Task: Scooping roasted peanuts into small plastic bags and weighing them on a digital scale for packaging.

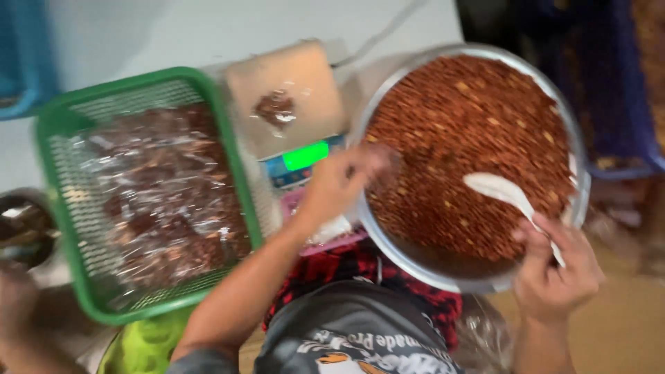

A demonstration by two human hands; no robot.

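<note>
White table [138, 34] bears green basket [52, 125]; scale [291, 104]

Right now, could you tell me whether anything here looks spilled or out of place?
Nothing looks spilled. A small reddish heap in clear wrap sits on the scale. The left hand reaches into the round metal tray; the right hand holds a white spoon. The picture is blurred.
</note>
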